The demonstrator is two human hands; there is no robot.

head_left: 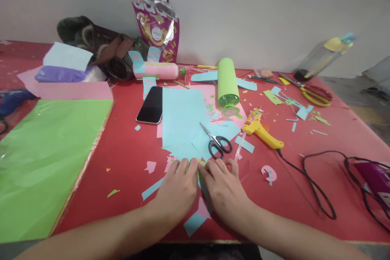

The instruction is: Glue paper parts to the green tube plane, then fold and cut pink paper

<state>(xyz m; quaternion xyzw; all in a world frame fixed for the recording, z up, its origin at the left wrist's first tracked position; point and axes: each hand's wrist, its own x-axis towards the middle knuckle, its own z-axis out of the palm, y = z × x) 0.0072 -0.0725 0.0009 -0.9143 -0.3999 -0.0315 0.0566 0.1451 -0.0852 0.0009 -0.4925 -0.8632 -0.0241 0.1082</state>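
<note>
Red tabletop (128, 150) — between left hand (180, 185) and right hand (224, 187), green paper (199, 174), mostly hidden.

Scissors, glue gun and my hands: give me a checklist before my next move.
1. Black scissors pointing away from the hands: ok, tip faces away.
2. Yellow glue gun clear of the right hand: ok, lying apart.
3. Glue gun heat: cannot tell.
4. Table free of loose scraps: not ok, pink scrap and others lie around.
5. Left hand gripping firmly: cannot tell, fingertips hidden.
</note>
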